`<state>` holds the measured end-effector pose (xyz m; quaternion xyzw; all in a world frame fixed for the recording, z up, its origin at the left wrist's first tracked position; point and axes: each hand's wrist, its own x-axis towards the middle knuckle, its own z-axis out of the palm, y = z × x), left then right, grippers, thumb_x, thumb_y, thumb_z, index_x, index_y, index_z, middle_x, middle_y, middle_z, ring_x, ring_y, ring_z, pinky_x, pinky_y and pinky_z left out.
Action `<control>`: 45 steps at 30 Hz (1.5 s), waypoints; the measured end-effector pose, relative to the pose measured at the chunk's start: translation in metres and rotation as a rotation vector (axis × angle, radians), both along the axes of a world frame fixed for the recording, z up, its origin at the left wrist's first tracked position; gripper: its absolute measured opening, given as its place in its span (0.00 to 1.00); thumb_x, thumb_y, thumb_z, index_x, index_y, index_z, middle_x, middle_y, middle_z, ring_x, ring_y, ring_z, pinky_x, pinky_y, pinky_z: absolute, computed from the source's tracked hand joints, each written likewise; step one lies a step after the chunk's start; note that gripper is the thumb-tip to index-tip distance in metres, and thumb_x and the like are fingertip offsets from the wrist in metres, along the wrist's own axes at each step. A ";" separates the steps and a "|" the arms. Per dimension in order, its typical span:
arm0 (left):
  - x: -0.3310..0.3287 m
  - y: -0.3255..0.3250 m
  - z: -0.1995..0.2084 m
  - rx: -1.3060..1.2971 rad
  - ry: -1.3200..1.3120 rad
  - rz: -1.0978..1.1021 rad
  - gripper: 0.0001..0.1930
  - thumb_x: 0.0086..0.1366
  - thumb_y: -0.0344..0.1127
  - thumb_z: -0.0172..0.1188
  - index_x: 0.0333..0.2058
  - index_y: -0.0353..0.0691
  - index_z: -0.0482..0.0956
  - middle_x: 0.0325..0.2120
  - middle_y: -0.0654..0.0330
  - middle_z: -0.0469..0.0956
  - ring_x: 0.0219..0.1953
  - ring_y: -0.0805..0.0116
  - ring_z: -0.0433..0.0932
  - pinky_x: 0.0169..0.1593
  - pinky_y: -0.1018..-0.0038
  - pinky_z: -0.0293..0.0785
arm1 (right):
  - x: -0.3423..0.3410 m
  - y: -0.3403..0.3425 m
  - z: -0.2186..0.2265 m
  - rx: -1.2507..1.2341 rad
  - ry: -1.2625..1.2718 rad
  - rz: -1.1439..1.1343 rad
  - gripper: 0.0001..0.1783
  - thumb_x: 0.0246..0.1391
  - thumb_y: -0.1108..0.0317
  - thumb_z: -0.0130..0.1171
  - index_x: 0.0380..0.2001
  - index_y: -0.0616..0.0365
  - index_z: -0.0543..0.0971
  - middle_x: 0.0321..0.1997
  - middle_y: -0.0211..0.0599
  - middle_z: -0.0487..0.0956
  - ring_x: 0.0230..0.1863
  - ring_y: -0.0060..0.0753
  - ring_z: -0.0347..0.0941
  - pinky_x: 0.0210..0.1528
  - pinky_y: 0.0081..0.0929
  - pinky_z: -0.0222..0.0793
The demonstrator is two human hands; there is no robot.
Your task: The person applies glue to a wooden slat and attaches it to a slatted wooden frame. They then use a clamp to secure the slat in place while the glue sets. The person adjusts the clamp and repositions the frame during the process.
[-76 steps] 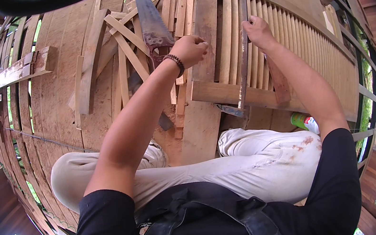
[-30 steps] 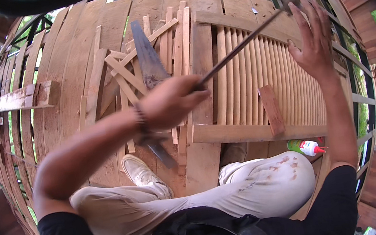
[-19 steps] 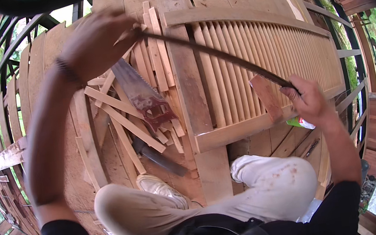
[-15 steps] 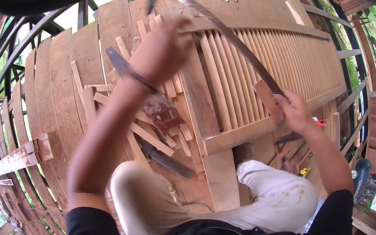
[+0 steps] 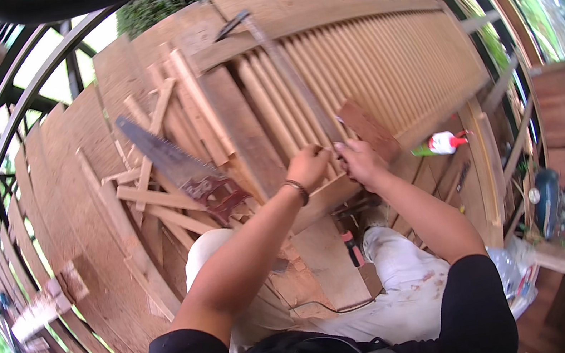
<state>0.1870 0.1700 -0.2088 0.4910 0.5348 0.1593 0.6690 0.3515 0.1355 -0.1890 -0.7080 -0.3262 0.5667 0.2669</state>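
Observation:
A long metal bar with a short crosspiece at its far end, by its look a bar clamp (image 5: pixel 290 74), lies slantwise across a louvred wooden panel (image 5: pixel 381 54). At its near end, over the panel's near frame edge, my two hands come together. My right hand (image 5: pixel 365 163) is closed around the end of the bar. Just left of it, my left hand (image 5: pixel 309 167) is closed with its fingertips at the same end; its exact hold is partly hidden. A reddish-brown wood block (image 5: pixel 368 127) sits beside my right hand on the panel.
A handsaw (image 5: pixel 172 159) lies on scattered wood strips (image 5: pixel 156 205) left of the panel. A red-capped bottle (image 5: pixel 442 143) is right of my right forearm. Near my knees a red-and-black handled tool (image 5: pixel 352 247) rests on a board. A blue cylinder (image 5: pixel 546 193) stands far right.
My left hand has come down from the clamp's far side to its near end, beside my right hand. The clamp has lowered over the panel. My view has shifted.

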 end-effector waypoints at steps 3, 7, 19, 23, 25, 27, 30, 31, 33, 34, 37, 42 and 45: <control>0.019 0.005 -0.011 -0.262 -0.281 0.225 0.18 0.72 0.38 0.55 0.52 0.29 0.75 0.40 0.56 0.83 0.40 0.70 0.82 0.42 0.74 0.78 | 0.002 -0.006 -0.008 -0.009 0.025 0.032 0.14 0.70 0.60 0.50 0.31 0.56 0.75 0.19 0.23 0.70 0.17 0.15 0.64 0.17 0.21 0.57; 0.030 0.009 -0.043 -0.284 -0.299 0.242 0.12 0.73 0.35 0.53 0.46 0.31 0.76 0.39 0.56 0.81 0.37 0.68 0.81 0.39 0.73 0.79 | -0.011 -0.007 -0.008 -0.004 0.131 -0.008 0.14 0.70 0.61 0.49 0.34 0.57 0.77 0.19 0.24 0.71 0.17 0.17 0.64 0.17 0.21 0.57; 0.043 0.013 -0.026 -0.455 -0.482 0.500 0.15 0.78 0.42 0.45 0.48 0.35 0.72 0.38 0.52 0.82 0.37 0.60 0.82 0.42 0.64 0.81 | 0.001 -0.027 -0.039 0.207 -0.316 0.190 0.19 0.68 0.55 0.52 0.39 0.61 0.81 0.25 0.46 0.80 0.28 0.45 0.78 0.31 0.39 0.71; 0.056 0.032 -0.045 -0.497 -0.687 0.718 0.14 0.79 0.42 0.42 0.42 0.37 0.70 0.29 0.56 0.76 0.30 0.60 0.78 0.37 0.62 0.79 | 0.002 -0.023 -0.051 0.254 -0.412 0.258 0.22 0.66 0.52 0.52 0.39 0.62 0.81 0.31 0.59 0.81 0.39 0.65 0.78 0.40 0.52 0.72; 0.062 0.027 -0.036 -0.495 -0.614 0.740 0.13 0.79 0.42 0.42 0.36 0.42 0.67 0.24 0.62 0.69 0.23 0.68 0.68 0.29 0.67 0.72 | 0.012 -0.023 -0.037 0.272 -0.560 0.361 0.23 0.66 0.51 0.52 0.37 0.62 0.81 0.32 0.61 0.81 0.41 0.67 0.78 0.42 0.55 0.71; 0.060 0.027 -0.041 -0.462 -0.604 0.735 0.13 0.79 0.43 0.42 0.36 0.44 0.67 0.23 0.64 0.68 0.22 0.70 0.67 0.27 0.69 0.69 | 0.019 -0.019 -0.024 0.392 -0.781 0.408 0.18 0.62 0.53 0.61 0.34 0.60 0.80 0.25 0.46 0.82 0.30 0.55 0.80 0.35 0.49 0.73; 0.060 0.026 -0.043 -0.414 -0.602 0.734 0.13 0.79 0.44 0.41 0.35 0.45 0.67 0.22 0.65 0.67 0.20 0.72 0.66 0.25 0.70 0.68 | 0.066 -0.009 -0.006 0.507 -1.063 0.391 0.25 0.52 0.54 0.69 0.46 0.60 0.77 0.48 0.50 0.80 0.50 0.53 0.77 0.50 0.48 0.72; 0.065 0.025 -0.036 -0.414 -0.572 0.735 0.13 0.79 0.44 0.41 0.36 0.46 0.67 0.21 0.66 0.67 0.19 0.73 0.65 0.24 0.70 0.68 | 0.083 -0.008 -0.007 0.540 -1.151 0.388 0.30 0.49 0.54 0.71 0.51 0.60 0.76 0.55 0.51 0.77 0.57 0.52 0.74 0.55 0.49 0.70; 0.071 0.023 -0.030 -0.379 -0.556 0.725 0.13 0.79 0.45 0.42 0.36 0.46 0.67 0.21 0.66 0.67 0.19 0.72 0.65 0.24 0.70 0.68 | 0.107 -0.009 -0.013 0.527 -1.222 0.408 0.34 0.49 0.57 0.70 0.56 0.60 0.72 0.57 0.53 0.75 0.59 0.55 0.71 0.60 0.51 0.66; 0.068 0.024 -0.032 -0.369 -0.576 0.727 0.13 0.79 0.45 0.42 0.36 0.46 0.67 0.21 0.66 0.67 0.19 0.71 0.66 0.24 0.70 0.68 | 0.111 -0.007 -0.021 0.522 -1.256 0.420 0.36 0.49 0.58 0.69 0.58 0.60 0.70 0.58 0.53 0.74 0.61 0.56 0.69 0.62 0.53 0.65; 0.071 0.028 -0.029 -0.318 -0.615 0.707 0.14 0.79 0.46 0.41 0.35 0.45 0.65 0.21 0.65 0.65 0.20 0.70 0.65 0.25 0.69 0.67 | 0.129 -0.006 -0.034 0.425 -1.105 0.527 0.38 0.47 0.60 0.70 0.60 0.61 0.69 0.59 0.51 0.73 0.60 0.59 0.69 0.63 0.51 0.65; 0.061 0.036 -0.018 -0.447 -0.708 0.763 0.16 0.79 0.48 0.41 0.34 0.45 0.64 0.20 0.65 0.63 0.20 0.71 0.61 0.25 0.69 0.63 | 0.125 -0.011 -0.020 0.654 -1.031 0.357 0.34 0.45 0.69 0.67 0.58 0.62 0.69 0.51 0.52 0.75 0.58 0.63 0.70 0.60 0.50 0.67; 0.058 0.031 -0.004 -0.500 -0.701 0.783 0.17 0.78 0.50 0.43 0.34 0.44 0.64 0.21 0.65 0.62 0.19 0.71 0.60 0.25 0.71 0.60 | 0.132 -0.047 -0.004 0.671 -0.903 0.409 0.28 0.45 0.76 0.64 0.53 0.61 0.72 0.46 0.51 0.75 0.54 0.60 0.71 0.55 0.47 0.69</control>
